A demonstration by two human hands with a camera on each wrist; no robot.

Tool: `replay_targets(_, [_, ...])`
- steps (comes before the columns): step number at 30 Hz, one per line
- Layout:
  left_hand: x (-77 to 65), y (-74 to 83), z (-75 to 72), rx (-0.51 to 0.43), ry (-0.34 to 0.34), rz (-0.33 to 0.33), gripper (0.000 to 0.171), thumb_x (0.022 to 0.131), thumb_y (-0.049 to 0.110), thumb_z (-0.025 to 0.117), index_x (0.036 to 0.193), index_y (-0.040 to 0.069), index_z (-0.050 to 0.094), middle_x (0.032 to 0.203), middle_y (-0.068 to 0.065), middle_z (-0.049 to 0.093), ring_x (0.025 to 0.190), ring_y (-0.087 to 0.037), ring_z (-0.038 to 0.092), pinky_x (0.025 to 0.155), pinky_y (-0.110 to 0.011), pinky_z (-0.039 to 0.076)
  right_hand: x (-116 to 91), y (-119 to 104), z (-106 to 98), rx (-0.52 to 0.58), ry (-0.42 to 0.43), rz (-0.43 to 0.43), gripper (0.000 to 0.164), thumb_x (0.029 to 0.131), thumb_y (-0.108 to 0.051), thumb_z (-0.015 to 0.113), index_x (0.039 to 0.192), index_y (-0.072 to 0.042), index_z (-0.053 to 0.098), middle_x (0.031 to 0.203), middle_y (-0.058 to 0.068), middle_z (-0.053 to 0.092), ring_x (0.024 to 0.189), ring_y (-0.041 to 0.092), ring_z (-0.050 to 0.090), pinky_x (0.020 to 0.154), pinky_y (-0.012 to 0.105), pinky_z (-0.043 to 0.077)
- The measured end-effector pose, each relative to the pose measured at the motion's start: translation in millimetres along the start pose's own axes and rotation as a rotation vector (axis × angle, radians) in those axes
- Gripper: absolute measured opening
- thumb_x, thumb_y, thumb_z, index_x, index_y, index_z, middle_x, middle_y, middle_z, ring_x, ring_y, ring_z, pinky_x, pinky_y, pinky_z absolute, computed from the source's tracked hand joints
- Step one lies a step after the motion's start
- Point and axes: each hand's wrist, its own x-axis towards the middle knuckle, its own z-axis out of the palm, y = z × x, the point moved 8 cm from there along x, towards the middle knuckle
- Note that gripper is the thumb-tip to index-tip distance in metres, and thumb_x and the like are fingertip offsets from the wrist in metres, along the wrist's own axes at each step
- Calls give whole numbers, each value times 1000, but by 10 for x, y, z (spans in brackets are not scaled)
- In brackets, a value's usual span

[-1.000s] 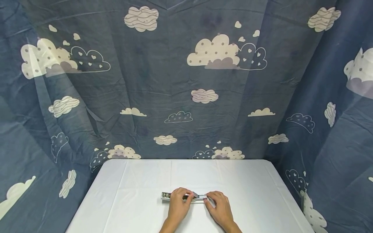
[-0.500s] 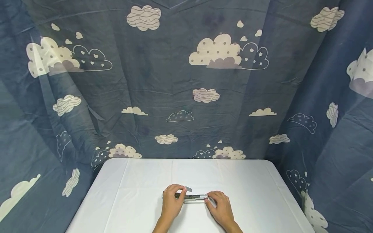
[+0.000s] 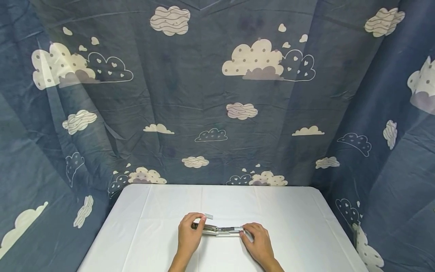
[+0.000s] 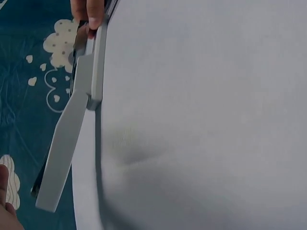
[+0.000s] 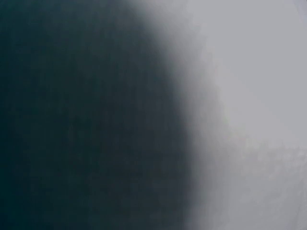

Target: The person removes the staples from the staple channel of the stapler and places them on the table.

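Observation:
A long stapler [image 3: 228,231] lies opened out over the white table, its cover swung to the left and its dark channel showing. My right hand [image 3: 259,243] grips the stapler's right end between thumb and fingers. Raised just behind the stapler's left part, my left hand [image 3: 188,235] pinches a small grey strip of staples [image 3: 209,216] between thumb and index finger. In the left wrist view, the pale cover [image 4: 62,148] slants down from the hinge, apart from the left fingertips [image 4: 4,184]. The right wrist view is dark and blurred, with no hand showing.
The white tablecloth [image 3: 289,211] has light fold lines and reaches a rounded back edge. Behind and on both sides hangs a dark blue curtain [image 3: 176,90] with cloud prints.
My left hand has moved left and slightly away from me, carrying the strip of staples off the stapler's channel. The stapler's left part now sits angled. My right hand has stayed at the right end.

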Motion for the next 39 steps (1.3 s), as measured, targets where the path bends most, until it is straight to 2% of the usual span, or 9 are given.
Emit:
replay_targets(7, [42,-106,-205,-5,64,-6,5,90,21,81,91,23,77,100,10,75,103,-18,71,97,-48,55,-7,-3,-13,-2,7,-9,20,86,-30,82,104,-22,78,108,-6,76,115,22,64,108,53,45])
replay_targets(11, [98,-128,-303,-34,75,-5,4,91,19,80,93,18,77,102,5,76,106,-22,71,100,-53,54,-5,8,-9,0,-2,3,20,87,-30,81,104,-22,77,109,-6,75,116,22,64,109,53,44])
replay_targets(22, [149,-346,-588,-35,105,-99,6,92,15,78,97,12,77,106,-4,75,114,-31,69,106,-57,50,0,-6,16,5,-8,2,20,87,-31,81,105,-22,77,110,-5,75,117,22,64,109,54,44])
replay_targets(28, [146,-476,-640,-43,90,-136,9,94,17,76,100,10,76,110,-8,75,118,-37,67,109,-64,45,11,-7,20,11,2,-8,19,86,-30,82,103,-23,77,109,-6,75,116,22,64,108,54,45])
replay_targets(33, [110,-578,-652,-20,86,-180,10,94,17,75,100,9,77,109,-10,76,116,-39,68,107,-63,46,12,9,12,3,8,-19,20,87,-31,81,104,-22,77,109,-6,75,116,22,64,108,54,45])
replay_targets(39, [53,-706,-634,34,42,-246,16,96,21,74,102,7,77,113,-14,76,118,-41,67,108,-61,47,16,39,25,0,3,-17,22,87,-32,81,106,-22,77,110,-6,75,116,22,65,109,54,45])
